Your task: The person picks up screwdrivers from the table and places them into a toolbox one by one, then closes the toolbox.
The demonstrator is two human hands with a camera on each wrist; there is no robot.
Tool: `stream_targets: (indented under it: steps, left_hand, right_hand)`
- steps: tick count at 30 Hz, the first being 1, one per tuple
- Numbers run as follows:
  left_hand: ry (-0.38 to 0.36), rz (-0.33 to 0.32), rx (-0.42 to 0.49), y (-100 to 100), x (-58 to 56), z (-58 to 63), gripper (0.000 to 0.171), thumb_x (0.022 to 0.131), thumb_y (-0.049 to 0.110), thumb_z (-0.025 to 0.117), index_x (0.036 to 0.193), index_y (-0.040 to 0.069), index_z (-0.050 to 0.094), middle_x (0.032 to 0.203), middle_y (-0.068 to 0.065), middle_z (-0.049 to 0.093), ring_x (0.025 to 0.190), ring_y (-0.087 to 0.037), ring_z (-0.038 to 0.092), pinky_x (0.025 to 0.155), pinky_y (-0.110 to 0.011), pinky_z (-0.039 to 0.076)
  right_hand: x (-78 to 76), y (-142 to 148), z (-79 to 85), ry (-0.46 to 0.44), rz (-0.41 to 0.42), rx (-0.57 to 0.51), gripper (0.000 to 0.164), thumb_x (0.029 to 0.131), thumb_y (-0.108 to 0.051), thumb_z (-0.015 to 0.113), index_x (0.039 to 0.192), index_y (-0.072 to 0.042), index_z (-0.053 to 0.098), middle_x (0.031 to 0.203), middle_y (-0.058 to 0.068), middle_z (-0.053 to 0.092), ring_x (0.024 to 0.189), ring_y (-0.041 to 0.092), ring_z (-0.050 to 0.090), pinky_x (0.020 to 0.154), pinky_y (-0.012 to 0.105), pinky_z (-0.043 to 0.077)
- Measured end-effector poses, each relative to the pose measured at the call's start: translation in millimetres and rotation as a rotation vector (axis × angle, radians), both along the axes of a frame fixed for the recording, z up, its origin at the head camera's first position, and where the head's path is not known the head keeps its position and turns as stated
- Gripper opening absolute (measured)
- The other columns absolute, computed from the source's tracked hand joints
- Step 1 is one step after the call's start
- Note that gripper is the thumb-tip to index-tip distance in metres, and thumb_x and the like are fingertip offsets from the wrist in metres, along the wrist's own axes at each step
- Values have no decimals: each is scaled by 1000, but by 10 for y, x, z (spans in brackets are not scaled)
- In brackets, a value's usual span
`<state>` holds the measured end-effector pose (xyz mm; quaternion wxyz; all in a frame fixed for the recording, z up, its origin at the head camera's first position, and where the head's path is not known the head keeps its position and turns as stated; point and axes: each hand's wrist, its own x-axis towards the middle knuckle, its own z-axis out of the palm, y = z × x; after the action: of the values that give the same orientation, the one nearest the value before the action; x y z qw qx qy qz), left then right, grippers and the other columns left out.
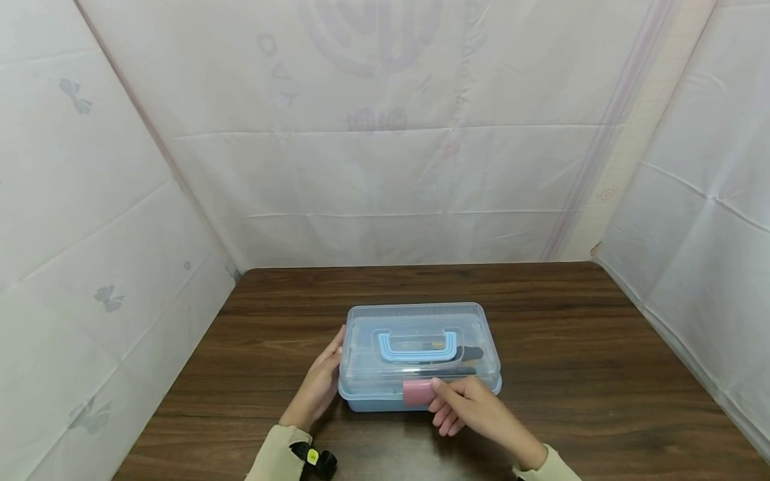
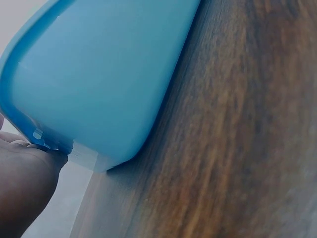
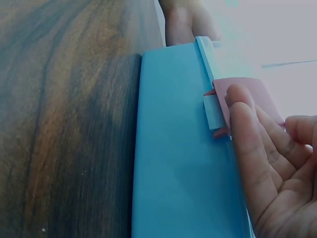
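Note:
A plastic storage box with a light blue base sits on the table, its clear lid on top. The lid has a blue handle, and dark and tan items show dimly through it. My left hand rests along the left side of the box, with its fingers extended; in the left wrist view part of that hand is at the rim. At the front, my right hand pinches the pink latch between thumb and fingers. The latch flap stands out from the blue front wall.
The dark wood-grain table extends around the box on all sides. White sheeting hangs behind the table and along its left and right sides. A black strap with a small device is on the left wrist.

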<state>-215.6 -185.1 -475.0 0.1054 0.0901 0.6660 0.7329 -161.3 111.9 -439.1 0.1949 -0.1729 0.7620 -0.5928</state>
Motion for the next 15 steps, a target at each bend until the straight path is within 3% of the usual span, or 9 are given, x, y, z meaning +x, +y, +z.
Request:
stream_targets:
  steps: [15]
  left_hand:
    - [-2,-5,11,-12,-12,-12,62,104,34,35,156,13,8,164,-6,1,150,-26,-5,120,-51,1]
  right_hand:
    - [27,3,-66,-11,19,-7,58,101,-36,46,85,15,67,69,17,69,55,13,66,56,46,58]
